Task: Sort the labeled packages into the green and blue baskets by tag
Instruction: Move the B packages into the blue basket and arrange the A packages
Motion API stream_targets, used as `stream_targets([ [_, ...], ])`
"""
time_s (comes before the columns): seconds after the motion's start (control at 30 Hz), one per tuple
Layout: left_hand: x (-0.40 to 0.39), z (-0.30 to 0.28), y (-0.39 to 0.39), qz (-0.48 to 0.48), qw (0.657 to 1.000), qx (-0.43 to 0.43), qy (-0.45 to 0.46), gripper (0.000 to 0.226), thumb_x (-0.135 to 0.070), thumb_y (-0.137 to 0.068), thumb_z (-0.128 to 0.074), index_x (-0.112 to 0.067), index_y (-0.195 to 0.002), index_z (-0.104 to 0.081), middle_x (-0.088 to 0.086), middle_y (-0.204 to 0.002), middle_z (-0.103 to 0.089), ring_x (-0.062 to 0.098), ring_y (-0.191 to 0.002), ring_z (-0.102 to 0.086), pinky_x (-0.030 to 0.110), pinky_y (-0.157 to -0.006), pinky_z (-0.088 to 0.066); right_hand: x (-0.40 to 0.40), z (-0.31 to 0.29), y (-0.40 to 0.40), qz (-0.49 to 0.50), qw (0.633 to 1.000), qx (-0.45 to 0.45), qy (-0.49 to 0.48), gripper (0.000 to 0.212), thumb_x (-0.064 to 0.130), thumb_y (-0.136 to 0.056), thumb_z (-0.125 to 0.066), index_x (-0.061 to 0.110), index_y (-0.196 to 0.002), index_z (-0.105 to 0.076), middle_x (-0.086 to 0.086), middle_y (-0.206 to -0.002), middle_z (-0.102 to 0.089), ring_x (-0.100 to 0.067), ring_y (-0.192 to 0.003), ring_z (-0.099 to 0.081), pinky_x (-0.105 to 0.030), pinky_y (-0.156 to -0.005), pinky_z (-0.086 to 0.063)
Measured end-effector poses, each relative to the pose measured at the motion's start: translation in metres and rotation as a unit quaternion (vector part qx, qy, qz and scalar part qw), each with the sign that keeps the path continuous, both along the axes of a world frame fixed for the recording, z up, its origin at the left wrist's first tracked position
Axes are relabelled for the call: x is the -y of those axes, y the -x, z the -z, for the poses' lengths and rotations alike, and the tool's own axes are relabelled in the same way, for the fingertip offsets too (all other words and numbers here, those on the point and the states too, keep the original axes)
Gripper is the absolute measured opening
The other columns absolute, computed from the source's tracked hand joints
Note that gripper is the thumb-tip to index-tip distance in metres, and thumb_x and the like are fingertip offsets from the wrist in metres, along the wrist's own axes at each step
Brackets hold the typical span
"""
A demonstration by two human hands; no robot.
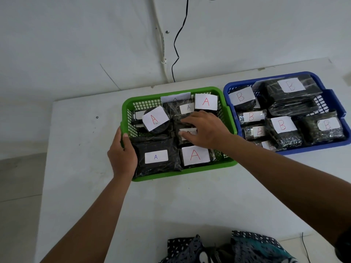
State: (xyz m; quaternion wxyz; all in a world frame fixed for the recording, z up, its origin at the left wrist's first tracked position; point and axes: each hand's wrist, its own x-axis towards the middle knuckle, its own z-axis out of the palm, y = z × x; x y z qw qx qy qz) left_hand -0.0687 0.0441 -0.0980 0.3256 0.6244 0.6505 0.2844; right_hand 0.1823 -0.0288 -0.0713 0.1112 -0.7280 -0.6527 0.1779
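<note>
Apparently the sorting is close to finished. The green basket [190, 170] sits on the white bench [171, 202] and is packed with dark wrapped packages, every readable tag on them an A, while the blue basket [338, 103] just beside it on the right holds packages tagged B. No package lies loose on the bench in this view, so, as far as can be seen, nothing is left waiting to be sorted (the bench's near right corner is partly hidden by an arm).

The left hand [122, 154] is curled round the left rim of the green basket, thumb inside and fingers [118, 133] outside, steadying it. The right hand [205, 130] reaches into the middle of that basket, its fingers [185, 121] spread and lying flat on a small package [187, 132] whose tag is mostly covered. They press or rest on it and are not closed round it, so my reading is that this package is being settled into its place among the others.

What is left seems small: seat this last package and let go of the basket. Whether the covered tag is an A cannot be read.
</note>
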Motion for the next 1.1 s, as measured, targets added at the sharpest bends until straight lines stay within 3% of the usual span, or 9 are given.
stream_targets([
  [0.07,0.0,-0.001,0.0,0.003,1.0,0.004,-0.001,0.043,-0.023,-0.106,-0.037,-0.016,-0.147,-0.047,0.002,-0.144,-0.055,0.017,-0.13,-0.051,0.01,-0.098,-0.031,-0.014,-0.004,0.006,-0.004,0.999,-0.005,-0.035,0.056,0.053,-0.092,-0.061,0.021,-0.138,-0.056,-0.003,-0.134,-0.06,-0.023,-0.119,-0.058,-0.047,-0.098,-0.051],
  [0.13,0.0,-0.001,0.001,0.006,1.0,0.004,-0.002,0.042,-0.023,-0.106,-0.037,-0.017,-0.147,-0.048,0.002,-0.143,-0.056,0.016,-0.129,-0.052,0.01,-0.098,-0.032,-0.032,-0.01,0.015,-0.037,0.998,-0.018,-0.038,0.058,0.043,-0.092,-0.066,0.024,-0.144,-0.051,-0.001,-0.147,-0.051,-0.025,-0.129,-0.053,-0.046,-0.103,-0.048],
  [0.23,0.0,0.0,0.001,0.007,1.0,0.004,-0.003,0.042,-0.024,-0.107,-0.037,-0.017,-0.146,-0.048,0.001,-0.143,-0.056,0.016,-0.129,-0.052,0.005,-0.095,-0.031,-0.058,-0.011,0.03,-0.125,0.992,-0.02,0.0,0.062,0.033,-0.092,-0.067,0.029,-0.149,-0.045,0.003,-0.161,-0.033,-0.023,-0.146,-0.035,-0.048,-0.114,-0.038],
  [0.3,-0.001,0.001,0.001,0.004,1.0,0.007,0.0,0.042,-0.023,-0.107,-0.037,-0.015,-0.147,-0.047,0.001,-0.144,-0.055,0.015,-0.13,-0.051,-0.006,-0.09,-0.025,-0.07,-0.01,0.034,-0.158,0.987,0.001,0.029,0.064,0.029,-0.093,-0.065,0.029,-0.152,-0.041,0.002,-0.165,-0.023,-0.022,-0.151,-0.024,-0.046,-0.12,-0.028],
  [0.43,-0.002,0.004,0.002,-0.003,1.0,0.013,0.001,0.043,-0.022,-0.107,-0.039,-0.012,-0.147,-0.046,0.005,-0.146,-0.052,0.016,-0.132,-0.048,-0.015,-0.083,-0.019,-0.079,-0.014,0.032,-0.166,0.983,0.013,0.072,0.075,0.032,-0.091,-0.069,0.031,-0.156,-0.032,0.004,-0.168,-0.013,-0.023,-0.152,-0.02,-0.042,-0.119,-0.025],
  [0.63,-0.003,0.007,0.003,-0.002,1.0,0.01,-0.002,0.043,-0.024,-0.107,-0.039,-0.014,-0.148,-0.046,0.003,-0.147,-0.052,0.014,-0.134,-0.048,-0.006,-0.092,-0.023,-0.076,-0.01,0.022,-0.102,0.995,-0.017,0.0,0.078,0.04,-0.083,-0.075,0.021,-0.151,-0.04,-0.004,-0.158,-0.035,-0.025,-0.141,-0.038,-0.042,-0.111,-0.037],
  [0.73,-0.003,0.007,0.003,-0.004,1.0,0.013,0.003,0.043,-0.023,-0.107,-0.039,-0.012,-0.148,-0.045,0.004,-0.147,-0.051,0.015,-0.134,-0.047,-0.013,-0.087,-0.02,-0.072,-0.012,0.007,-0.033,0.999,0.004,-0.034,0.087,0.051,-0.078,-0.071,0.015,-0.15,-0.04,-0.007,-0.15,-0.044,-0.029,-0.131,-0.048,-0.047,-0.109,-0.043],
  [0.97,-0.002,0.007,0.002,-0.008,1.0,0.014,0.007,0.043,-0.023,-0.107,-0.039,-0.012,-0.148,-0.045,0.005,-0.148,-0.051,0.016,-0.135,-0.047,-0.014,-0.085,-0.019,-0.061,-0.016,-0.012,0.019,0.999,0.013,-0.042,0.082,0.053,-0.079,-0.067,0.013,-0.147,-0.045,-0.008,-0.145,-0.05,-0.03,-0.125,-0.051,-0.043,-0.103,-0.044],
  [1.1,-0.002,0.004,0.001,-0.006,1.0,0.007,0.004,0.044,-0.025,-0.107,-0.038,-0.013,-0.149,-0.044,0.004,-0.148,-0.05,0.017,-0.135,-0.047,0.0,-0.096,-0.024,-0.053,-0.015,-0.016,0.07,0.994,-0.035,-0.071,0.079,0.05,-0.079,-0.069,0.015,-0.146,-0.047,-0.007,-0.143,-0.05,-0.028,-0.125,-0.05,-0.041,-0.1,-0.046],
])
